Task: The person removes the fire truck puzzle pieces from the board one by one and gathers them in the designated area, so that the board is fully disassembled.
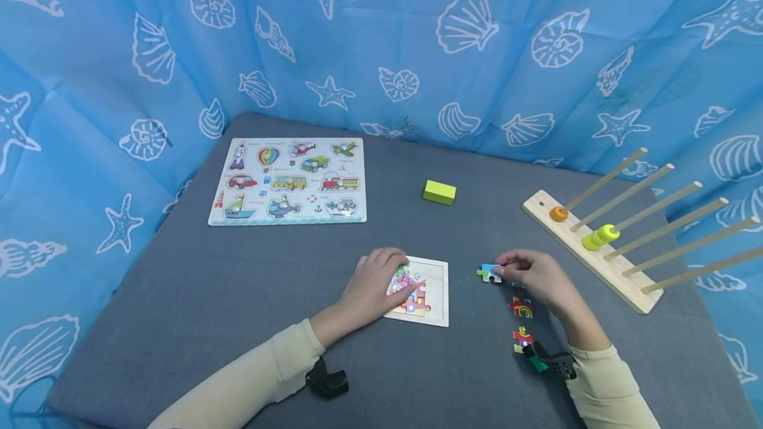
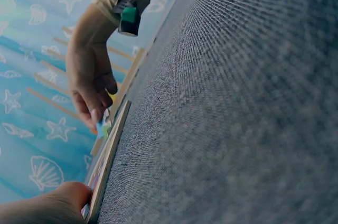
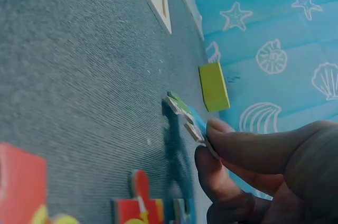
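Note:
My right hand [image 1: 536, 277] pinches a blue, green and white jigsaw piece [image 1: 490, 273] between thumb and fingers. In the right wrist view the piece [image 3: 189, 119] is tilted and held above the cloth. To the left, my left hand [image 1: 375, 283] holds the left side of a square wooden puzzle tray [image 1: 439, 293], its thumb lying over the pieces. Several joined pink, red and blue pieces [image 1: 417, 296] fill the tray's left part; bare wood shows on its right. Loose red and yellow jigsaw pieces [image 1: 522, 308] lie below my right hand, which partly hides another piece.
A vehicle peg puzzle board [image 1: 286, 181] lies at the back left. A yellow-green block [image 1: 439, 192] sits behind the tray. At the right stands a wooden peg rack [image 1: 620, 270] with orange and yellow beads and long slanting rods. A blue curtain [image 1: 369, 38] hangs behind the grey table [image 1: 238, 283].

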### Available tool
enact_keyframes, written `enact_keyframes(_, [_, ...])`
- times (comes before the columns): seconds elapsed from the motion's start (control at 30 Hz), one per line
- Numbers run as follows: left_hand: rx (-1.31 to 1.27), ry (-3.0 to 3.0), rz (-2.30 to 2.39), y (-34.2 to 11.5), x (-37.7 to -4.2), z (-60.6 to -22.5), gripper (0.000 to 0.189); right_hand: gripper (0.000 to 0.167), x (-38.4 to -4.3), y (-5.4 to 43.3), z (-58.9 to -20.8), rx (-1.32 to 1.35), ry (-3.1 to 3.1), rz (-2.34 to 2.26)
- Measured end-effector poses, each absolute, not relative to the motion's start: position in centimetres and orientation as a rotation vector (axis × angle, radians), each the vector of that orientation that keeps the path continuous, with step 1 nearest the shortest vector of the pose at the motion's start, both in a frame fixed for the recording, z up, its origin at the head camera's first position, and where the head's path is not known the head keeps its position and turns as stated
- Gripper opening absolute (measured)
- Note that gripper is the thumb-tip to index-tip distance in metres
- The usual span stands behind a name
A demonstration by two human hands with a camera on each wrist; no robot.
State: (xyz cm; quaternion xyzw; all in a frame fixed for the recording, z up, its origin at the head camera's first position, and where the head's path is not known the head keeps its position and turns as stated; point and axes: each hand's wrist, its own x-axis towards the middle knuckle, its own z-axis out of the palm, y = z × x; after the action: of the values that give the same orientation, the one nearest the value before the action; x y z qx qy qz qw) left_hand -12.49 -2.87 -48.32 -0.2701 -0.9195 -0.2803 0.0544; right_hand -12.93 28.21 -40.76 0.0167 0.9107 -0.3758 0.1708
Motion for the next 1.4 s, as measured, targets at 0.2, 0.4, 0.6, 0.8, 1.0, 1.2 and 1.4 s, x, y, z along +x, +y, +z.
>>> enact_keyframes(0.2, [-0.815,-2.809,-0.858,-2.86,-12.43,-48.3,0.044,0.023,-12.74,28.14,-41.3,-0.002,2.619,-1.051])
enact_keyframes(0.4, [-0.804,-2.814,-0.872,-2.82,-12.42,-48.35,0.046,0.024,-12.66,28.11,-41.14,-0.043,2.719,-0.95])
enact_keyframes(0.6, [-0.799,-2.832,-0.881,-2.84,-12.35,-48.25,0.048,0.029,-12.8,28.36,-41.33,-0.268,2.811,-0.829])
enact_keyframes(0.8, [-0.807,-2.827,-0.871,-2.81,-12.33,-48.09,0.048,0.026,-12.62,28.2,-41.79,-0.346,2.798,-0.766])
enact_keyframes(1.0, [-0.808,-2.814,-0.857,-2.81,-12.35,-48.15,0.048,0.024,-12.59,28.07,-41.83,-0.365,2.8,-0.748])
enact_keyframes(1.2, [-0.809,-2.792,-0.852,-2.82,-12.39,-48.17,0.047,0.022,-12.57,27.99,-41.8,-0.366,2.802,-0.726])
enact_keyframes(1.4, [-0.817,-2.8,-0.859,-2.88,-12.4,-48.17,0.047,0.021,-12.5,27.94,-41.82,-0.359,2.805,-0.712])
